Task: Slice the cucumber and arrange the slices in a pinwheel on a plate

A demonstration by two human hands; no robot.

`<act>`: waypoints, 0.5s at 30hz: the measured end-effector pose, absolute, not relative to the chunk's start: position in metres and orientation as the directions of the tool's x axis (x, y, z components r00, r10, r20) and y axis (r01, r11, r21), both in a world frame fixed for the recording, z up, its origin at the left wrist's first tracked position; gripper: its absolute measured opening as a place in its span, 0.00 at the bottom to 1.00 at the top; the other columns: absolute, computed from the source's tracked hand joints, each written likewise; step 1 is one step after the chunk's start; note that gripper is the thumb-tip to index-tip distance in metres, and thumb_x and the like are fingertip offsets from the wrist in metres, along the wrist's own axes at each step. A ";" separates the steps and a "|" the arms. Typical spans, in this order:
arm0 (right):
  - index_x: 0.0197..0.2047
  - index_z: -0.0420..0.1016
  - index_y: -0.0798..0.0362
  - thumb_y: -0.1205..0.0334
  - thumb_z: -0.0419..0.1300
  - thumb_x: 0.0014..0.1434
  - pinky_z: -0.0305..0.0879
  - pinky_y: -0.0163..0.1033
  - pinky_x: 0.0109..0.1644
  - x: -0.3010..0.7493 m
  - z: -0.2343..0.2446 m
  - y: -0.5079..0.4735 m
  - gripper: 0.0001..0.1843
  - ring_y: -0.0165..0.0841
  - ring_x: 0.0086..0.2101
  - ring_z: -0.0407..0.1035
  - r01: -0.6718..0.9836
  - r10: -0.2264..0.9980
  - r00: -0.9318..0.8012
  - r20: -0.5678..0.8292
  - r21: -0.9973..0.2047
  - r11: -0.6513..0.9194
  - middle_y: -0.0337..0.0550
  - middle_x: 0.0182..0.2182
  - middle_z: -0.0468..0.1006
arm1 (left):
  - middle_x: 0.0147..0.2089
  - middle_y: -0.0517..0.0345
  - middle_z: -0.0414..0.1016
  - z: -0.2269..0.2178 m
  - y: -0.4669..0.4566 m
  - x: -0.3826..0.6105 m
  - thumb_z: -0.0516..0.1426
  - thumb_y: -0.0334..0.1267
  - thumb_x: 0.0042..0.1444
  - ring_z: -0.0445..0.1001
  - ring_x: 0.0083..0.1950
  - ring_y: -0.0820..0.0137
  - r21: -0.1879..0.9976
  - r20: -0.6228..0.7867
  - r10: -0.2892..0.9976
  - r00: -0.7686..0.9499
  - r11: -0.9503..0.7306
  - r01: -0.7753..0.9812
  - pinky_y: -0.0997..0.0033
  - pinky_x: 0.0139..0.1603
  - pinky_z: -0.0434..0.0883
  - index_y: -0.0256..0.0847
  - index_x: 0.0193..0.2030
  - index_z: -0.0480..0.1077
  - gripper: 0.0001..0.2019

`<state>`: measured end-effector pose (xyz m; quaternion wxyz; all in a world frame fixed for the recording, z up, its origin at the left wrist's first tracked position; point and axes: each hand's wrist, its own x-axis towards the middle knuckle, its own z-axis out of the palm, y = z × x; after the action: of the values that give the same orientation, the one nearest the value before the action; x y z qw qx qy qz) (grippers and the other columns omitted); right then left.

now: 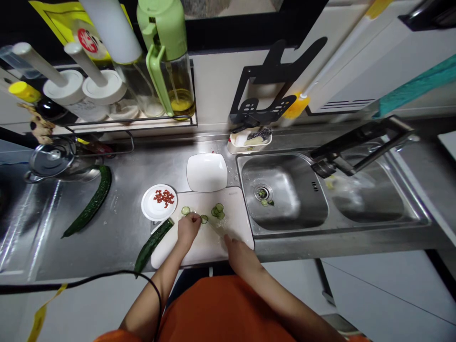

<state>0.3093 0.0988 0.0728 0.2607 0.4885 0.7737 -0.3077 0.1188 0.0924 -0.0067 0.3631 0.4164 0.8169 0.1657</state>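
My left hand (188, 230) is over the cutting board (199, 251), its thumb and fingertips pinched together. A cucumber slice (204, 219) lies right at those fingertips; whether they grip it is hard to see. My right hand (242, 256) is closed at the board's right side, around what looks like a knife (216, 229), whose blade is pale and blurred against the board. Several cucumber slices (218, 212) sit in a small pile, and another slice (185, 210) is behind my left hand. A cut cucumber (153, 244) rests across the board's left edge.
Behind the board stands a white square plate (206, 172). Left of it, a round plate (149, 204) holds chopped red pieces. A whole cucumber (93, 204) lies farther left, near a lidded pot (53, 159). To the right is a steel sink (285, 223) with a black faucet (349, 147).
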 end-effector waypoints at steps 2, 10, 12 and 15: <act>0.52 0.67 0.56 0.78 0.41 0.59 0.65 0.36 0.36 0.308 0.074 0.099 0.23 0.40 0.41 0.74 0.920 0.590 -0.379 -0.713 -0.220 0.326 0.53 0.40 0.78 | 0.25 0.62 0.74 -0.007 0.092 0.119 0.54 0.37 0.53 0.69 0.29 0.75 0.578 -0.453 0.803 -0.387 0.595 0.558 0.77 0.33 0.59 0.41 0.26 0.74 0.09; 0.52 0.67 0.56 0.79 0.41 0.58 0.64 0.37 0.37 0.306 0.075 0.099 0.24 0.40 0.42 0.73 0.931 0.576 -0.359 -0.734 -0.240 0.275 0.53 0.41 0.78 | 0.25 0.62 0.74 -0.008 0.092 0.119 0.54 0.37 0.53 0.69 0.29 0.75 0.570 -0.467 0.792 -0.393 0.610 0.551 0.77 0.33 0.59 0.41 0.27 0.74 0.09; 0.54 0.67 0.56 0.78 0.42 0.58 0.64 0.37 0.39 0.305 0.076 0.100 0.24 0.41 0.43 0.73 0.934 0.569 -0.354 -0.743 -0.245 0.261 0.54 0.42 0.77 | 0.25 0.62 0.74 -0.009 0.092 0.119 0.54 0.37 0.53 0.69 0.28 0.75 0.568 -0.463 0.795 -0.392 0.605 0.558 0.77 0.33 0.59 0.41 0.27 0.74 0.09; 0.55 0.66 0.57 0.78 0.43 0.58 0.63 0.38 0.42 0.303 0.075 0.099 0.25 0.42 0.45 0.71 0.935 0.560 -0.351 -0.750 -0.245 0.258 0.55 0.44 0.77 | 0.25 0.62 0.73 -0.011 0.092 0.119 0.54 0.38 0.53 0.69 0.28 0.75 0.570 -0.450 0.804 -0.389 0.594 0.567 0.76 0.33 0.59 0.41 0.26 0.74 0.09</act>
<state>0.3030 0.0988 0.0748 0.2707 0.5013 0.7455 -0.3460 0.1188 0.0919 -0.0107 0.3599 0.4196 0.8170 0.1642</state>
